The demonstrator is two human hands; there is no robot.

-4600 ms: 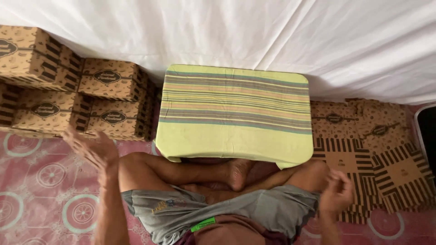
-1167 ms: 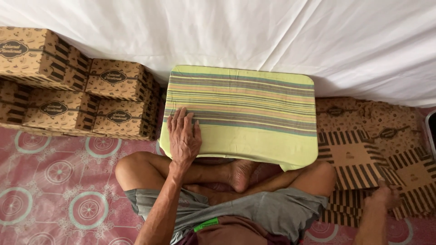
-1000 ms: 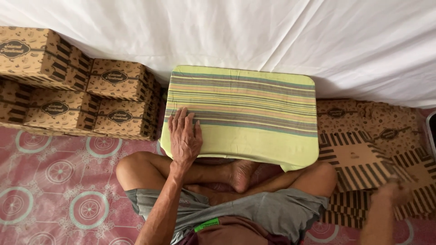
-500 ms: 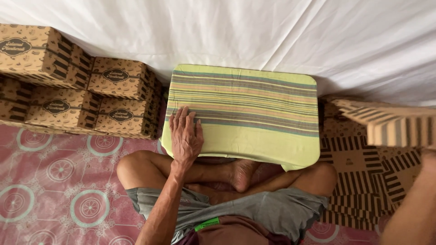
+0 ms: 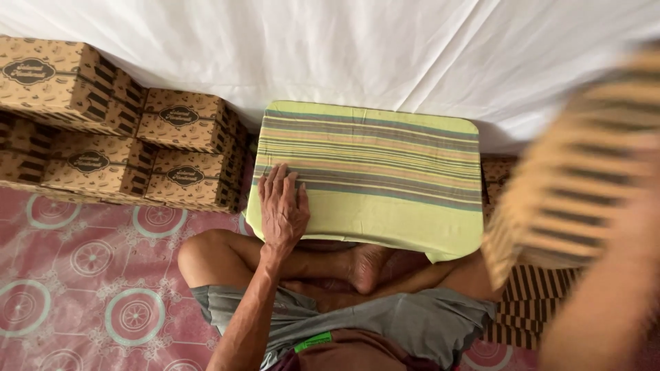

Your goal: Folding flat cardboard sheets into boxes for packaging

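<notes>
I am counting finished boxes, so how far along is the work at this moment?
Done: folded boxes stand stacked on the left. In hand: the right hand holds a blurred flat carton up; the left hand lies flat on the striped table. Left: more flat cartons.

Single head-worn view, looking steeply down from above the seated person's crossed legs and facing forward toward a white sheet [image 5: 385, 48] hung at the far side. The low cloth-covered table [image 5: 371, 178] lies centred and near, with the left hand [image 5: 280, 209] flat on its near-left corner; stacked cartons [image 5: 103, 144] fill the left edge. A flattened striped carton [image 5: 584, 185], very close to the lens, blurs the right margin; no second view shares the scene.
</notes>
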